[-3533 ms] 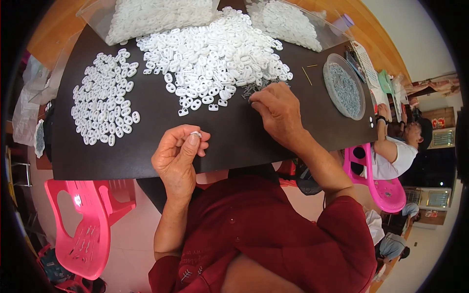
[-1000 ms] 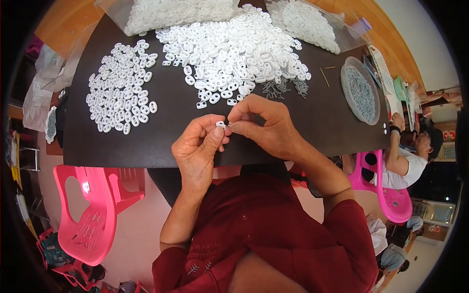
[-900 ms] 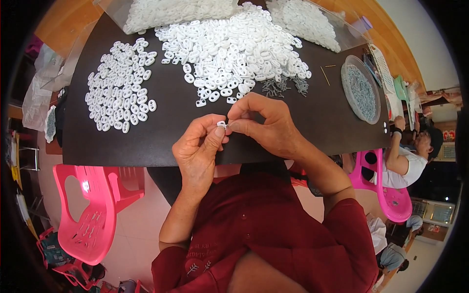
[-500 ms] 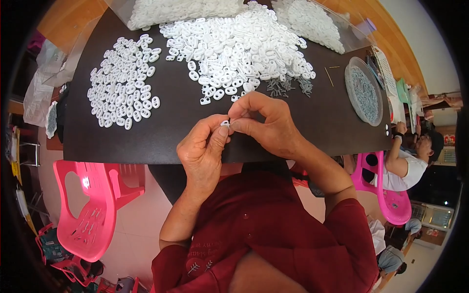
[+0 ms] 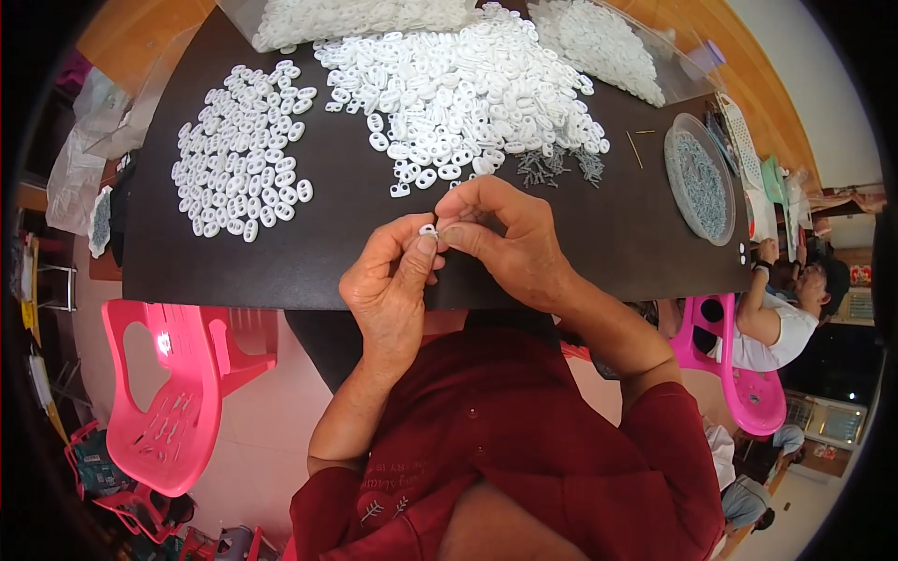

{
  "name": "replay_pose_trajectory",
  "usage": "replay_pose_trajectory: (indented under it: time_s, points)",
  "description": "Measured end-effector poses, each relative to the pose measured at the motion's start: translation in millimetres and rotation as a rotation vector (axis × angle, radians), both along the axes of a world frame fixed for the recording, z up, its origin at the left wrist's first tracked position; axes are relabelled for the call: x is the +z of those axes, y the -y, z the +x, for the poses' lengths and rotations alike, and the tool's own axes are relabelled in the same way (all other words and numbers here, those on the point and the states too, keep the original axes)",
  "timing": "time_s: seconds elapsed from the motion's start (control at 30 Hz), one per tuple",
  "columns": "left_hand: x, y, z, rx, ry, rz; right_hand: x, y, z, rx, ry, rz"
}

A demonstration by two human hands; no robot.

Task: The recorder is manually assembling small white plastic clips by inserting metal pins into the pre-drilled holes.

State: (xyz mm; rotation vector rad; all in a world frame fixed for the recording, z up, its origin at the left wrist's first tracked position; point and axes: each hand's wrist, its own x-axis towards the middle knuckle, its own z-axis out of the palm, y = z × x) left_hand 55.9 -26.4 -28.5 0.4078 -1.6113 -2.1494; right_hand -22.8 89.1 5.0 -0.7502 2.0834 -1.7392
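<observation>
A dark brown table (image 5: 617, 262) is seen from above, its near edge bent into a curve by the lens, and a pink plastic chair (image 5: 154, 444) is placed at the near left. The middle of the far half of the table is covered by a dense heap of white pieces (image 5: 468, 84), small rounded ovals, many of them pierced by two holes side by side. Behind it, more white pieces are held in a clear bin (image 5: 692, 89) at the far right. To the left, well apart from the heap, a looser spread of white ovals (image 5: 245, 154) is laid out, their paired holes plainly shown. Near the table's front edge, the left hand (image 5: 388, 271) and the right hand (image 5: 514, 238) are brought together, thumb and forefinger pinched on each. At the right, a shallow round dish (image 5: 686, 122) is filled with grey-blue pins, and a loose cluster of grey pins (image 5: 543, 168) is scattered at the heap's front right corner. Two thin brass-coloured rods (image 5: 635, 150) are laid between heap and dish. Smallest of all, one white piece (image 5: 427, 230) is clamped in the left fingertips, just above the table's front part; its rounded, smooth end is exposed above the thumb, the rest is hidden, its right side is met by the right fingertips, and whether anything else is gripped there cannot be told
</observation>
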Motion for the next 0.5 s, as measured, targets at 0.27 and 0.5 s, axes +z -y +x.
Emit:
replay_pose_trajectory:
  time_s: [0.27,0.5]
  points:
    - [-2.8,-0.7,0.8,-0.022,0.005,-0.046,-4.8,1.6,1.1,-0.031,0.094,0.008]
    - [-4.1,-1.0,1.7,0.008,-0.001,-0.105,-3.9,-0.5,0.3,-0.003,0.109,0.018]
